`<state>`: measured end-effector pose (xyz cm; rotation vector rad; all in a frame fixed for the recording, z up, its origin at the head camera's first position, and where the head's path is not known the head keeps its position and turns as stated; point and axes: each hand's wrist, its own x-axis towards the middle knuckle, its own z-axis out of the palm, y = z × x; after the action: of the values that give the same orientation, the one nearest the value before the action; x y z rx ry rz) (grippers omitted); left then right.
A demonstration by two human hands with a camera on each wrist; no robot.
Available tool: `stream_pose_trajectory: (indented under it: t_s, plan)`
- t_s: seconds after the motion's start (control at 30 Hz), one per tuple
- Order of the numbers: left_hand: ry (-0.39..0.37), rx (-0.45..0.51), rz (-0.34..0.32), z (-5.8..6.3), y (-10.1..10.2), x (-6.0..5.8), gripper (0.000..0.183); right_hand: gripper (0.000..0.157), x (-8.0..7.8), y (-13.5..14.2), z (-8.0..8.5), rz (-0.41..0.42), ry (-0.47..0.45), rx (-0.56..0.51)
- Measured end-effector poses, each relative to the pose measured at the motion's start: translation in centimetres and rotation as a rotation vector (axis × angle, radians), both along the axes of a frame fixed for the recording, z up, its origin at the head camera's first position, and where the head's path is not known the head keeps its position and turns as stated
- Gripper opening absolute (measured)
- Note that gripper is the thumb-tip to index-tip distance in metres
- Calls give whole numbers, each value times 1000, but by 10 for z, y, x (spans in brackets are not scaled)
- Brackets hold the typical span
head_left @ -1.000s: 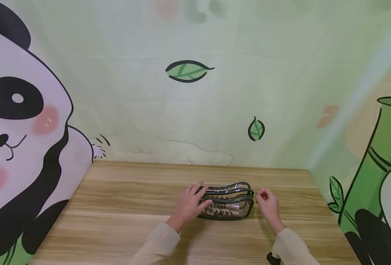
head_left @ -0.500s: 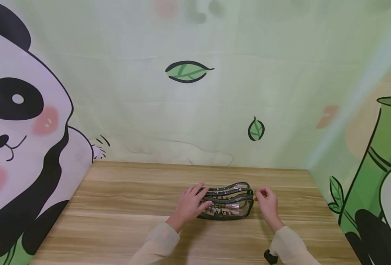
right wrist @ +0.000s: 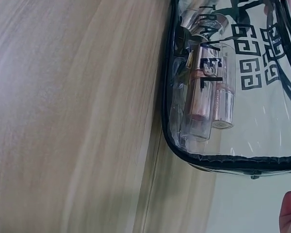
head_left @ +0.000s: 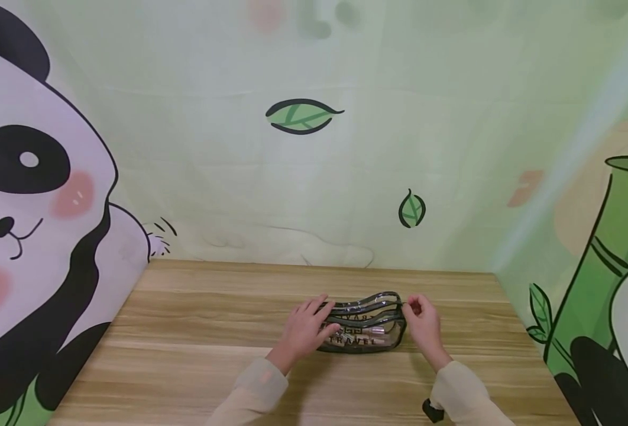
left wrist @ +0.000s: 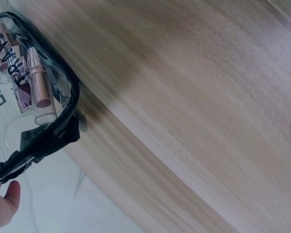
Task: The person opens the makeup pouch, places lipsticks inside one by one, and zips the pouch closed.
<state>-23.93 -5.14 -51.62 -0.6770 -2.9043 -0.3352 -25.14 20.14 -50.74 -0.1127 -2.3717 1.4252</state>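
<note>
A clear travel pouch [head_left: 364,349] with black trim stands on the wooden table, its top parted so the far wall's reversed lettering shows. Lipstick tubes [right wrist: 200,97] lie inside, seen through the plastic in both wrist views. My left hand [head_left: 303,325] rests on the pouch's left end, fingers spread and fairly straight, thumb on the near rim and forefinger at the far one. At the right end, thumb and forefinger of my right hand [head_left: 424,322] pinch the small zipper pull at the top corner. The fingertips hide the pull.
The wood-grain table [head_left: 197,349] runs back to a pale green backdrop [head_left: 213,148] printed with a panda, bamboo and leaves. A black strap piece [head_left: 433,410] shows beside the right sleeve [head_left: 463,387].
My right hand has moved a little left and away from me, up to the pouch's top right corner, which has shifted slightly left. My left hand has stayed in place.
</note>
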Motion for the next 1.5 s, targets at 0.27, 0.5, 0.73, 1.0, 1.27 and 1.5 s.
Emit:
stream_pose_trajectory:
  t_s: [0.27,0.5,0.73,1.0,1.27,1.5]
  plan:
    - [38,27,9,-5,1,1,57,5,1,-5,-2,33,134,206]
    - [80,50,24,-8,2,3,55,7,2,-10,-3,39,272,363]
    - [84,65,48,-10,4,3,55,5,2,-12,-3,61,331,491]
    - [59,93,52,-11,5,5,57,6,0,-13,-5,68,450,598]
    - [59,88,55,-12,7,5,56,5,1,-29,-3,149,545,686]
    - [80,101,52,-13,8,6,53,5,1,-40,-6,162,586,676]
